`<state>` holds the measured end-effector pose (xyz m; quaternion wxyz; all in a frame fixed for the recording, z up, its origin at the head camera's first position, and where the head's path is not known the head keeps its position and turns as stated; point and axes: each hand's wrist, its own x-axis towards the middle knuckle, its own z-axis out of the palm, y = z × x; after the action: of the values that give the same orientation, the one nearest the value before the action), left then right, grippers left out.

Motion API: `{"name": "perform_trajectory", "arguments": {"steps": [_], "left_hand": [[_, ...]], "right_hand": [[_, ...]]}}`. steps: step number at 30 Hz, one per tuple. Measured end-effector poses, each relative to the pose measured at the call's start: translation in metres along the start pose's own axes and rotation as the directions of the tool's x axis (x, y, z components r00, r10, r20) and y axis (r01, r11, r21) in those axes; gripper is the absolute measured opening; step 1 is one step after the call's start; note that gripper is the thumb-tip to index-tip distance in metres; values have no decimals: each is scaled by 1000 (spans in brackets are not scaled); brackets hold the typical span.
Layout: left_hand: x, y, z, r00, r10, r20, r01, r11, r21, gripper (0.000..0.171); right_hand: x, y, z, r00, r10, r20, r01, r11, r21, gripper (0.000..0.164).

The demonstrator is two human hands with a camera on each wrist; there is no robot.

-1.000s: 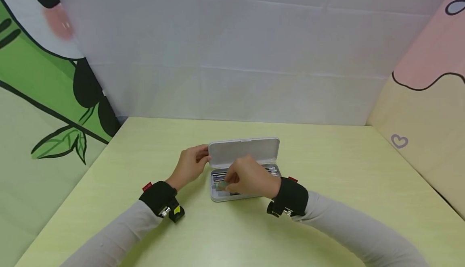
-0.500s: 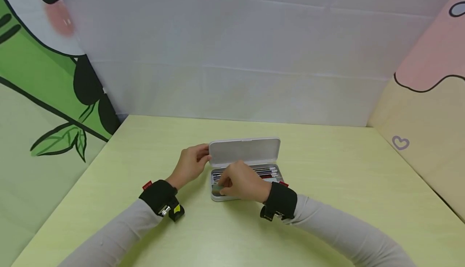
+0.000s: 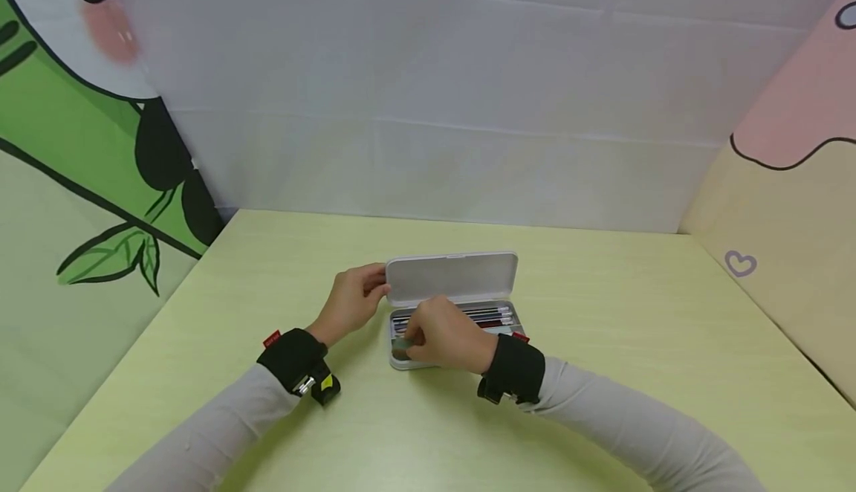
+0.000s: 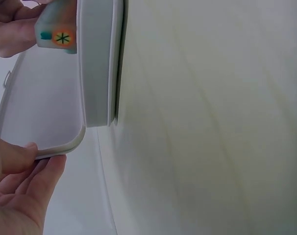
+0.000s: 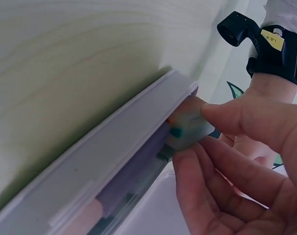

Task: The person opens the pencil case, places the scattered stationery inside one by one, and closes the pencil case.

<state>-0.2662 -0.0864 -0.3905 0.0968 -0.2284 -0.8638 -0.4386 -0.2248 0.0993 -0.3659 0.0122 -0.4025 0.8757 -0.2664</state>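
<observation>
A white pencil case (image 3: 399,366) lies on the table, its lid (image 3: 452,276) raised at the back. My left hand (image 3: 351,300) pinches the lid's left edge between thumb and fingers, as the left wrist view also shows. Between the thumb and fingers of my right hand (image 3: 449,334) is a small frosted green-and-orange block (image 4: 58,30), perhaps an eraser, with a dark star-like mark on it. It sits at the left end of the case, overlapping the rim in the right wrist view. Several pencils (image 3: 491,314) lie along the back of the case; my right hand hides part of the contents.
The pale yellow table (image 3: 588,328) surrounds the case. A white sheet (image 3: 428,105) hangs behind it, with printed panels at left and right. Both wrists carry black straps with cameras; the left one's camera (image 3: 325,386) reaches low over the table.
My right hand has moved left and slightly down with the block, uncovering more pencils, then held almost still. The left hand has kept its grip on the lid.
</observation>
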Motion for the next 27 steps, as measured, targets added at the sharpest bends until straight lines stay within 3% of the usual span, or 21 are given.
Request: {"name": "perform_trajectory", "arguments": {"steps": [9, 17, 27], "left_hand": [[3, 1, 0, 999, 44, 3, -44, 999, 28, 30], [0, 0, -1, 999, 50, -1, -50, 998, 43, 29], [0, 1, -1, 999, 38, 2, -38, 999, 32, 30]], "right_hand": [[0, -2, 1, 1000, 6, 28, -3, 994, -106, 18], [-5, -1, 4, 1000, 3, -7, -3, 998, -69, 8], [-4, -3, 7, 1000, -13, 22, 16, 989, -146, 9]]}}
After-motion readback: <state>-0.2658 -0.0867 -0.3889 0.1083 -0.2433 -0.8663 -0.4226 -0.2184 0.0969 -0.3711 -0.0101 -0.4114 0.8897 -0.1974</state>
